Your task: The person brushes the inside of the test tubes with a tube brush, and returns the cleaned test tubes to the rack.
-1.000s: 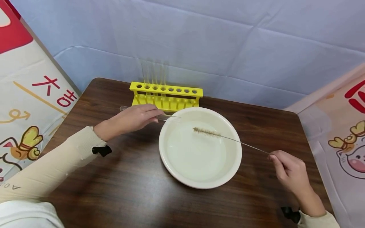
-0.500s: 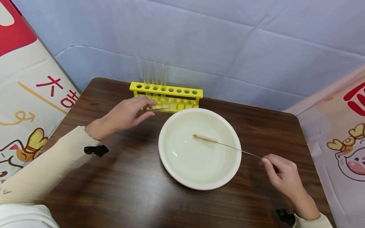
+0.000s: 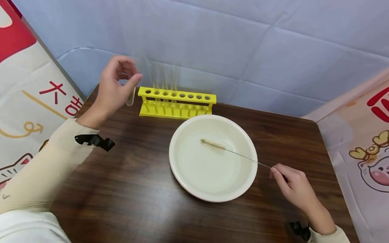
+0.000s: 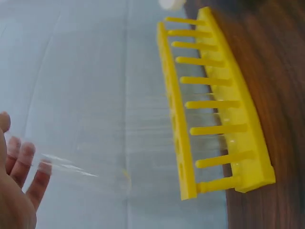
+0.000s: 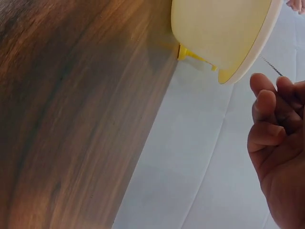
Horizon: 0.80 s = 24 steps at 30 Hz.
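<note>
My left hand [image 3: 117, 82] holds a clear glass test tube [image 3: 131, 97] just left of the yellow test tube rack [image 3: 177, 95], the tube's rounded end pointing down. In the left wrist view the test tube [image 4: 90, 171] stretches from the fingers towards the rack [image 4: 214, 105]. Several clear tubes stand in the rack's left part. At the right, my right hand [image 3: 294, 187] pinches the wire handle of a test tube brush [image 3: 214, 145]. The bristle end lies over the white basin [image 3: 212, 195], at or in the water; which, I cannot tell.
The basin stands on the dark wooden table [image 3: 136, 189], close in front of the rack. Behind the table hangs a pale blue cloth [image 3: 228, 44]. Printed panels stand at the left [image 3: 36, 101] and right [image 3: 370, 145].
My left hand has moved from the basin's left rim up and left to beside the rack, tilting the tube upright. My right hand has shifted slightly left with the brush.
</note>
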{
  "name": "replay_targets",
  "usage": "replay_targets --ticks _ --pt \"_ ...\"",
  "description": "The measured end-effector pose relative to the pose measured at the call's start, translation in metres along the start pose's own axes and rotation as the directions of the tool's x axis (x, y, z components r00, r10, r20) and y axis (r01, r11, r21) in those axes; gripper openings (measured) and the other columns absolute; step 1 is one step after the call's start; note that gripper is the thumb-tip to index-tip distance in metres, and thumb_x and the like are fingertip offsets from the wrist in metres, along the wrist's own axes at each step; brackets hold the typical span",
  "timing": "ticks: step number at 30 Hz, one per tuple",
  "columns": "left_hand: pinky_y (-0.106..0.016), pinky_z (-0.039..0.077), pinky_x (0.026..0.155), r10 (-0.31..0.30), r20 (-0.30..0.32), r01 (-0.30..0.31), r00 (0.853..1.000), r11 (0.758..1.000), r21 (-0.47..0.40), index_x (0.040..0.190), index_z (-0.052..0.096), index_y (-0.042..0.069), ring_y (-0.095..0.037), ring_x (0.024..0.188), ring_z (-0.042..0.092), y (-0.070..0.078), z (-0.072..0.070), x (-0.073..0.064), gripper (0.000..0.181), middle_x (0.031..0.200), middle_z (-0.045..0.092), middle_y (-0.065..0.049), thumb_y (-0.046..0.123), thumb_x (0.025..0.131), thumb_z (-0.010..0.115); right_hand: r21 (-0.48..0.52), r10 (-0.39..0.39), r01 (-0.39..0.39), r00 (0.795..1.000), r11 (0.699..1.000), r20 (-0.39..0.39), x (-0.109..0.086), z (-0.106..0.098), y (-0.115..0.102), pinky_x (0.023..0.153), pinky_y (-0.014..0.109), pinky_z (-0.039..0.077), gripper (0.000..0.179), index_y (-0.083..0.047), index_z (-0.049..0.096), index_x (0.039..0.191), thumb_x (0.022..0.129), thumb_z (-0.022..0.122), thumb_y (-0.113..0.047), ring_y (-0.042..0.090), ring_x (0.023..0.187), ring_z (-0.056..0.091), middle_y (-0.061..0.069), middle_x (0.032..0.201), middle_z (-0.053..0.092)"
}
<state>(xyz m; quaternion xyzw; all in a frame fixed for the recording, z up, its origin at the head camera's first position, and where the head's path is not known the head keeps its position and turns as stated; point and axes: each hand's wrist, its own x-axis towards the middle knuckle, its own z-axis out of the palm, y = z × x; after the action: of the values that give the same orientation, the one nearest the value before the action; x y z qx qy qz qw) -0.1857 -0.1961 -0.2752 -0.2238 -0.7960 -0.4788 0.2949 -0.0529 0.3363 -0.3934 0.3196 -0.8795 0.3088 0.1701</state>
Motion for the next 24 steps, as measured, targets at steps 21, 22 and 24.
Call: replay_targets --ticks 21,22,24 --pt "-0.022 0.054 0.078 -0.319 -0.144 0.308 0.937 0.947 -0.091 0.116 0.056 0.007 -0.013 0.087 0.063 -0.046 0.011 0.038 0.028 0.098 0.054 0.002 0.005 0.093 0.073 0.013 0.031 -0.032 0.998 0.999 0.047 0.004 0.002 -0.005 0.059 0.017 0.042 0.032 -0.019 0.063 0.085 0.093 0.061 0.012 0.0 0.068 0.052 -0.008 0.077 0.062" --pt "-0.022 0.054 0.078 -0.324 -0.137 0.313 0.936 0.945 -0.094 0.117 0.056 0.006 -0.013 0.088 0.062 -0.048 0.013 0.037 0.029 0.098 0.053 0.002 0.005 0.094 0.073 0.01 0.03 -0.03 0.998 0.999 0.05 0.004 0.002 -0.004 0.059 0.017 0.042 0.032 -0.019 0.063 0.085 0.093 0.061 0.012 0.0 0.067 0.052 -0.008 0.077 0.062" --pt "-0.023 0.053 0.079 -0.33 -0.12 0.32 0.936 0.943 -0.094 0.117 0.055 0.006 -0.013 0.089 0.061 -0.052 0.017 0.037 0.029 0.098 0.053 0.002 0.005 0.094 0.072 0.008 0.03 -0.03 0.998 1.0 0.051 0.004 0.002 -0.004 0.058 0.016 0.041 0.032 -0.019 0.063 0.085 0.093 0.062 0.012 -0.001 0.067 0.051 -0.008 0.076 0.061"
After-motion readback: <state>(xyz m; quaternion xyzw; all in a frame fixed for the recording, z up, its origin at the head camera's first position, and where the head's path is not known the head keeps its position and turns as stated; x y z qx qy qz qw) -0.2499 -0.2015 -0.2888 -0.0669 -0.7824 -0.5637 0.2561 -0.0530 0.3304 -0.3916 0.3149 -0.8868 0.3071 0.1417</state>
